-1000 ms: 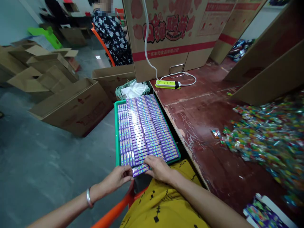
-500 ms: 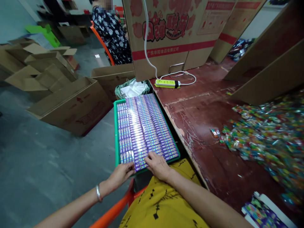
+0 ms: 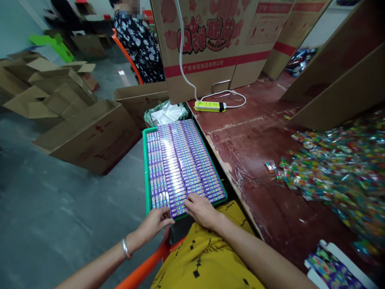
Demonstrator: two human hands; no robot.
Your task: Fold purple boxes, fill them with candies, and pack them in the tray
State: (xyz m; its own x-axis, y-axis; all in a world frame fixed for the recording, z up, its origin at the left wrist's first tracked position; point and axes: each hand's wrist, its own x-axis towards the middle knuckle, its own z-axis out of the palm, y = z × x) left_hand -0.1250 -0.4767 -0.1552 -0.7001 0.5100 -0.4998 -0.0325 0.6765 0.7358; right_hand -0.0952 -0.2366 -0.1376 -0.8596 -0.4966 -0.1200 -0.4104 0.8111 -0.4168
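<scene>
A green tray (image 3: 146, 172) holds tightly packed rows of small purple boxes (image 3: 177, 160) with colourful printing. At its near left corner is my left hand (image 3: 158, 220), thumb and fingers apart and fingertips beside the end of the nearest boxes. I see nothing between them. My right hand (image 3: 202, 210) lies over the near edge of the rows. Its fingers are bent, with the tips closed against the end of a purple box in the front; the palm side is hidden.
Right of the tray stands a red-brown table (image 3: 240, 136) with a heap of wrapped sweets (image 3: 327, 168), a power strip (image 3: 209, 106) and a printed carton (image 3: 333, 267). Open cardboard boxes (image 3: 90, 140) stand left. A bag of white paper (image 3: 167, 114) sits behind; farther off, a person (image 3: 138, 48) sits.
My left thumb has come away from the box end, and the left hand has opened slightly. My right hand stays at the boxes. The view has shifted a little.
</scene>
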